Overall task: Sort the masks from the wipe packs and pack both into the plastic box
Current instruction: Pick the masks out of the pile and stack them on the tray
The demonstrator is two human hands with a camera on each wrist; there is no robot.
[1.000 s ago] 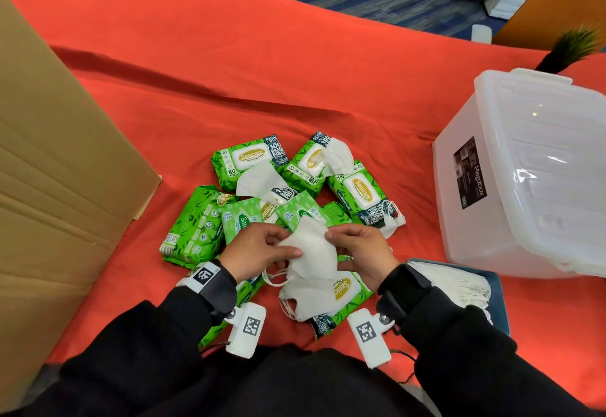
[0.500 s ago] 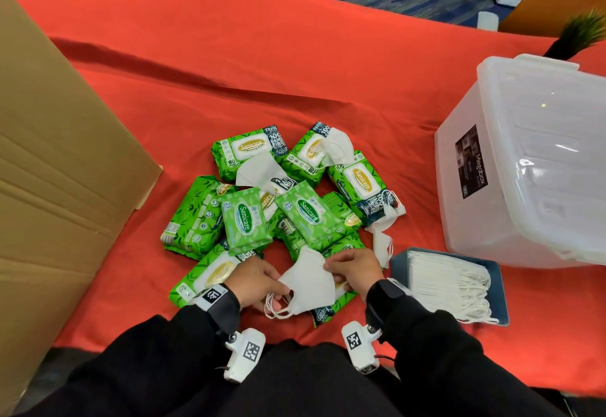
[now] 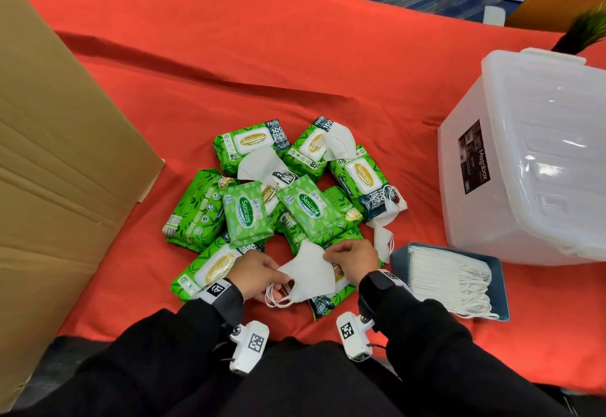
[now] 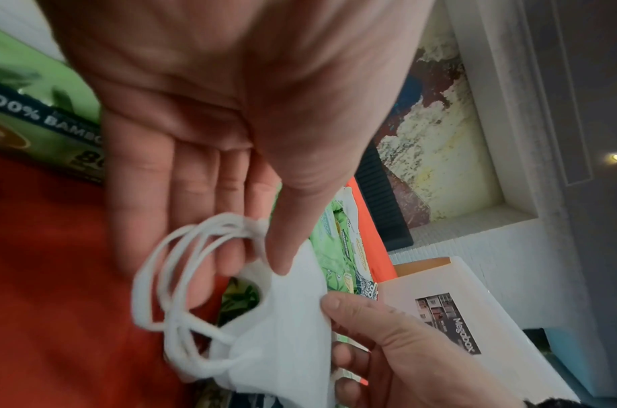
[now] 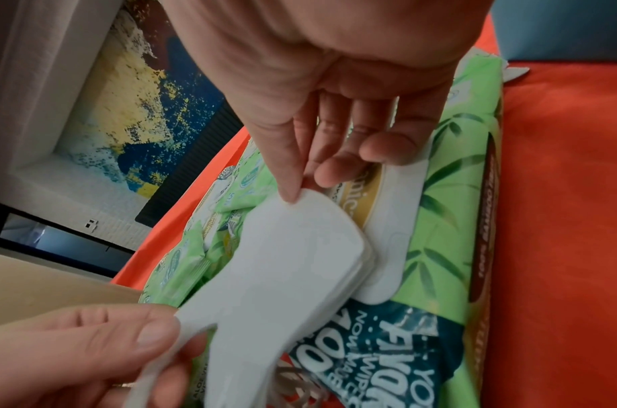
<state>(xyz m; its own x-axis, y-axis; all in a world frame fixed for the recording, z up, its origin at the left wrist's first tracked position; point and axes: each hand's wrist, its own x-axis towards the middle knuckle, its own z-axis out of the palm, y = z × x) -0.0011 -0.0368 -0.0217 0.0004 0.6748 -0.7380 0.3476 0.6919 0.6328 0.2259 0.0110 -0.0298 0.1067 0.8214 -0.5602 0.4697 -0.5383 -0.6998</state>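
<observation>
White folded masks (image 3: 308, 277), soft and flat, pinched between left hand (image 3: 257, 272) and right hand (image 3: 352, 257).

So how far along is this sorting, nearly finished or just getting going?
Still early. Done: a stack of masks lies in the blue tray. In hand: the left hand and right hand pinch a few white masks together. Left: loose masks lie among the green wipe packs, and the plastic box looks closed, nothing visibly packed in it.
</observation>
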